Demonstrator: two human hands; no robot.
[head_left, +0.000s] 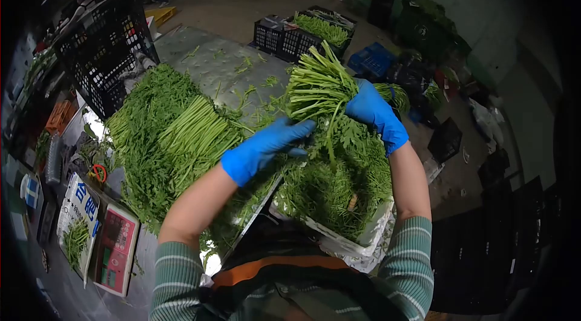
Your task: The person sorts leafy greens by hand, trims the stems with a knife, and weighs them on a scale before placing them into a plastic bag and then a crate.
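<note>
Both hands wear blue gloves. My right hand [370, 109] grips a bunch of leafy greens [318, 85], its cut pale-green stems fanned up and to the left. My left hand [266, 147] is at the lower left of the bunch, its fingers stretched out towards the leaves and the thumb apart. Feathery leaves hang below the bunch over a white foam box [370, 237] with more greens inside. To the left, a big heap of the same greens [160, 109] lies on the metal table, with many stems side by side.
A black crate [103, 49] stands tilted behind the heap. At the lower left is a scale with a red panel [116, 242] beside a printed bag [77, 206]. Black crates [296, 42] of greens, a blue crate [370, 61] and a bin [423, 33] stand beyond the metal table [206, 49].
</note>
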